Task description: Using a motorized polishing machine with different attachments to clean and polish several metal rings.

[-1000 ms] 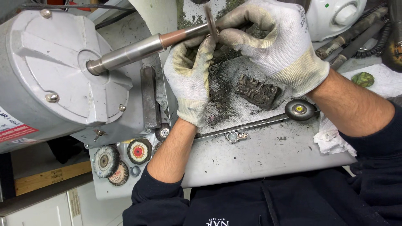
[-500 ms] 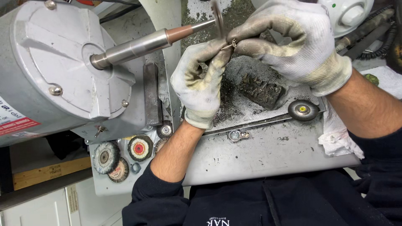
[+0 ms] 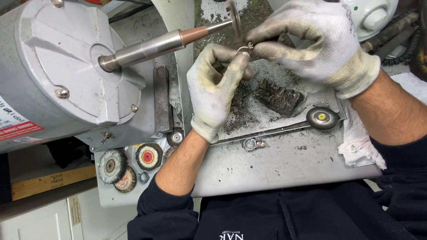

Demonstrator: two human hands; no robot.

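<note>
Grey metal bench tray point(image 3: 284, 169) lies nearest to you, with spare buffing wheels point(image 3: 133, 162) at its left. Above it, your left hand point(image 3: 213, 91) and right hand point(image 3: 318, 44), both gloved, pinch together one small silver ring point(image 3: 245, 48). Since a moment ago the ring has come lower, away from the spinning wheel point(image 3: 234, 17) on the motor spindle point(image 3: 151, 46); it looks like a pause for checking.

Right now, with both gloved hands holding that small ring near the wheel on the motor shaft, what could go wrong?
1. The left hand and right hand pinch the small ring close under the wheel; glove fabric might snag.
2. The ring is tiny; it could slip into the dark debris on the tray.
</note>
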